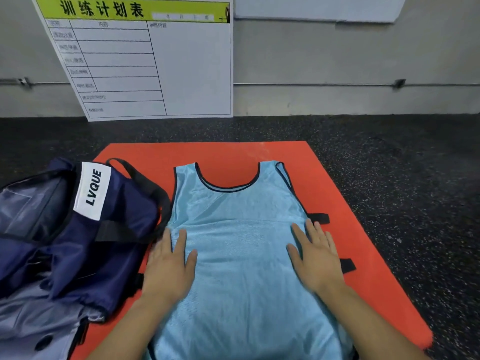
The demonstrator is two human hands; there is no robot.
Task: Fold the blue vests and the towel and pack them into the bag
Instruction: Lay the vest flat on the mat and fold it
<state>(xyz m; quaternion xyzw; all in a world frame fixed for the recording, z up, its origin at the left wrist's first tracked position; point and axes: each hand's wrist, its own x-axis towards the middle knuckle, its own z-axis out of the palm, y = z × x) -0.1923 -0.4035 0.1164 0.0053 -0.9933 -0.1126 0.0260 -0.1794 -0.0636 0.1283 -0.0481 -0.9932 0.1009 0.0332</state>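
Blue mesh, smoothed before the fold: the pale blue vest (241,245) lies face up along the middle of an orange mat (337,183) on the dark speckled floor (402,165), neckline pointing away from me, hem running out of view toward my body. My left hand (170,266) rests flat on the vest's left edge and my right hand (318,258) flat on its right side, both spread wide with straight fingers, pinching nothing. The navy bag (85,229) with its white LVQUE label sits just beside the vest on my left, part on the mat and part off it, and its dark strap touches the vest's shoulder. Short black tabs (320,218) poke out from the vest's right edge onto the mat. A white board (155,61) with a green header leans on the wall behind. I can see no towel here, and whether a second vest lies under this one I cannot tell.

As I judge it, this is the flattening step, with folding and packing all yet to do. To do it well I should press lightly and sweep from the centre outward so the slippery mesh does not bunch, tuck the tabs inward, keep the left edge off the bag strap, then bring one side over along a straight line
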